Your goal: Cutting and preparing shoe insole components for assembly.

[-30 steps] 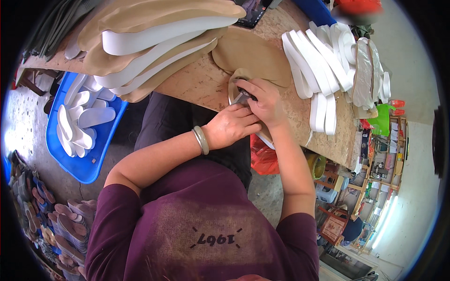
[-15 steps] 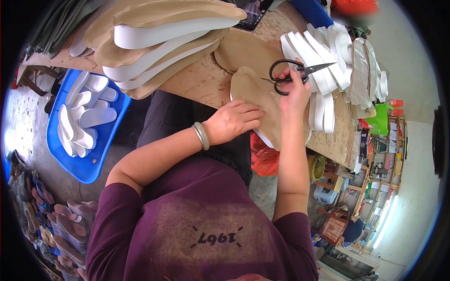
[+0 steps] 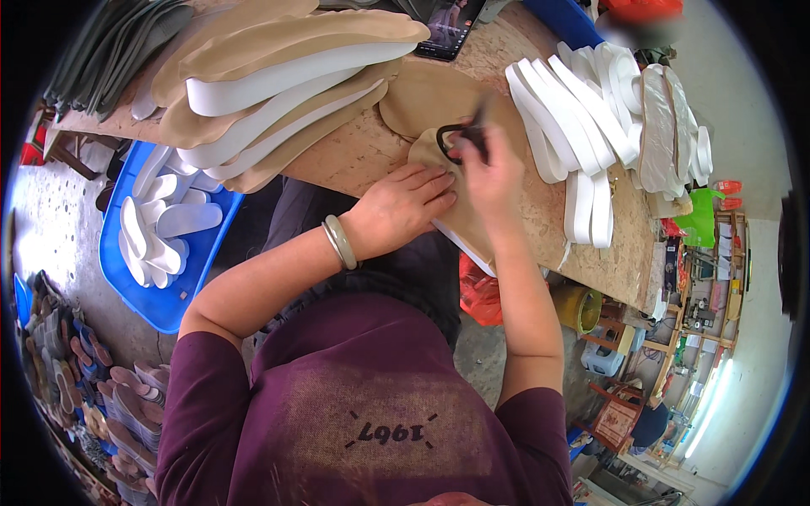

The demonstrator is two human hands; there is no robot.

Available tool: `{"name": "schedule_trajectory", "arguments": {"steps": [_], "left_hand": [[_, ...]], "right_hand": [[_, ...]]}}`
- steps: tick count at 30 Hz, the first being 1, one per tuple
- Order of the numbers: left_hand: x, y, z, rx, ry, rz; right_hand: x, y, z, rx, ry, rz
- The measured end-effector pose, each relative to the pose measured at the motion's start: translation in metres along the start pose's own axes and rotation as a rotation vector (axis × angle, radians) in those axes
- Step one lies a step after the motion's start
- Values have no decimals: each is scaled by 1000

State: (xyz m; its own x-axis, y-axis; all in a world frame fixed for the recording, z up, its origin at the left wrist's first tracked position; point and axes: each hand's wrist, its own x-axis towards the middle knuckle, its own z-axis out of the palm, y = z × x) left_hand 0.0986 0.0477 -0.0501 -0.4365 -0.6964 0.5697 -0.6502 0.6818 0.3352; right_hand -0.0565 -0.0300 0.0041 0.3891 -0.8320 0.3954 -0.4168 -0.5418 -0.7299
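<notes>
A tan-covered shoe sole (image 3: 462, 218) with a white edge lies at the front of the wooden table. My left hand (image 3: 407, 202) rests flat on it, fingers stretched out. Above its far part, my right hand (image 3: 496, 169) grips black-handled scissors (image 3: 476, 135); the blades are smeared by motion. A flat tan sheet (image 3: 418, 94) lies just beyond. At the left stands a stack of tan-covered white soles (image 3: 295, 84). On the right are bare white soles (image 3: 553, 118), with several more standing on edge nearer me.
A phone (image 3: 451, 29) stands at the table's back, near a blue bin (image 3: 561, 21). Dark grey sheets (image 3: 118, 59) are heaped far left. A blue crate (image 3: 139, 295) of white pieces sits on the floor, left. A red bag (image 3: 479, 295) hangs below the table edge.
My right hand has moved left with the scissors, over the sole's far part. My left hand has shifted slightly left, still flat on the sole. The whole view has shifted a little.
</notes>
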Motion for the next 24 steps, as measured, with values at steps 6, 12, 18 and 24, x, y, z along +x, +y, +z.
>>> {"name": "schedule_trajectory", "arguments": {"steps": [6, 12, 18, 24], "left_hand": [[-2, 2, 1, -20, 70, -2], [-4, 10, 5, 31, 47, -68], [0, 16, 8, 89, 53, -5], [0, 22, 13, 18, -7, -54]], "right_hand": [[28, 22, 5, -1, 20, -48], [-10, 3, -24, 97, 113, 77], [-15, -1, -12, -516, -2, -406], [-8, 23, -45, 352, 243, 293]]}}
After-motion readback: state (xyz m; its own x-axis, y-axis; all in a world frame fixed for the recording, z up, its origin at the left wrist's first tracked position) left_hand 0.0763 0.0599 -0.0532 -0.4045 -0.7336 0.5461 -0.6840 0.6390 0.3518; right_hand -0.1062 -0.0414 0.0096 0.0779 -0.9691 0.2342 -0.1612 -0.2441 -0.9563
